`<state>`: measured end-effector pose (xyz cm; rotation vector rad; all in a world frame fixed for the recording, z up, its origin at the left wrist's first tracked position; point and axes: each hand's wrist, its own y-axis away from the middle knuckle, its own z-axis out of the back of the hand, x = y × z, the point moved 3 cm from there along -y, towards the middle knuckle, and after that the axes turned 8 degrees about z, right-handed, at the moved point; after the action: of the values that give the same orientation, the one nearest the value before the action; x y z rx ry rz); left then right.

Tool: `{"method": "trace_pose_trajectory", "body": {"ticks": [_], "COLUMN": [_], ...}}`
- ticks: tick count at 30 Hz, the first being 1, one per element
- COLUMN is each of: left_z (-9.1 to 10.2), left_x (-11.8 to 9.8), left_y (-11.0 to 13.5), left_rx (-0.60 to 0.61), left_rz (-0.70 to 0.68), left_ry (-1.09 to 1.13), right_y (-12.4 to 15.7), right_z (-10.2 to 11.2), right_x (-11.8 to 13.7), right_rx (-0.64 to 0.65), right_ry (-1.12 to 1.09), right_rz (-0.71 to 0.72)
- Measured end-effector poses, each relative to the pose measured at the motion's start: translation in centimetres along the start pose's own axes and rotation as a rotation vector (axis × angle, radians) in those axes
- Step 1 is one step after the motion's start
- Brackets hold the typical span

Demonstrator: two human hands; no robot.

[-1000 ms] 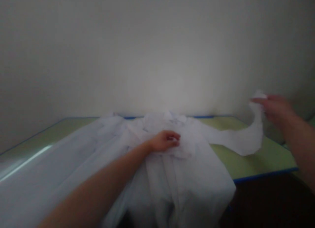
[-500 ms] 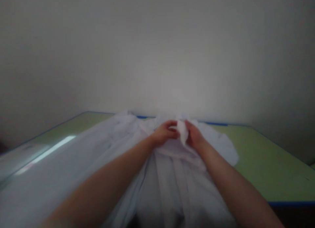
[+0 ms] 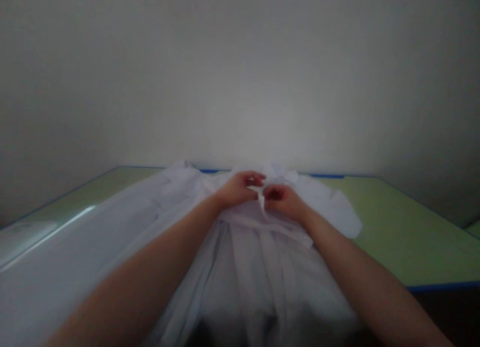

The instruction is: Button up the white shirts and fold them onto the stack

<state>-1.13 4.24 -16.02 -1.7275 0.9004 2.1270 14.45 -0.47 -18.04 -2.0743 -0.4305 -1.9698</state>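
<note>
A white garment (image 3: 258, 247) with long folds lies spread over the table and hangs down in front of me. My right hand (image 3: 283, 199) pinches a raised edge of its cloth between thumb and curled fingers. Facing it from the other side, my left hand (image 3: 238, 188) has its thumb and fingers apart, the thumb close to that same raised edge. Whether the left thumb touches the cloth is hard to tell in the dim, blurred picture. More rumpled white cloth lies behind both hands.
The green table (image 3: 397, 232) has a blue edge and stands close to a plain pale wall (image 3: 240, 77). At the left, a bright strip of light reflects off a glossy surface (image 3: 33, 237). A broad stretch of white cloth (image 3: 93, 242) covers the table's left side.
My right hand has moved left and turned, and the raised cloth edge has shifted left and stands up less. My left hand has shifted slightly left. The view has tilted a little.
</note>
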Motion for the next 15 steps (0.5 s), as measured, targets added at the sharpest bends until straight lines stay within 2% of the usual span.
{"method": "trace_pose_trajectory", "body": {"ticks": [2, 10, 12, 15], "left_z": [-0.16, -0.85, -0.78, -0.72], "left_x": [-0.11, 0.13, 0.01, -0.18], "left_y": [0.04, 0.40, 0.55, 0.61], "left_rx": [0.058, 0.258, 0.267, 0.212], "left_rz": [-0.009, -0.073, -0.081, -0.083], "left_ry": [0.014, 0.231, 0.187, 0.033], "right_y": [0.03, 0.37, 0.31, 0.15], "right_z": [-0.29, -0.55, -0.49, -0.41], "right_x": [0.13, 0.34, 0.38, 0.34], "right_rx": [0.007, -0.145, -0.124, -0.070], "right_ry": [0.075, 0.459, 0.453, 0.417], "right_rz": [0.029, 0.090, 0.091, 0.091]}}
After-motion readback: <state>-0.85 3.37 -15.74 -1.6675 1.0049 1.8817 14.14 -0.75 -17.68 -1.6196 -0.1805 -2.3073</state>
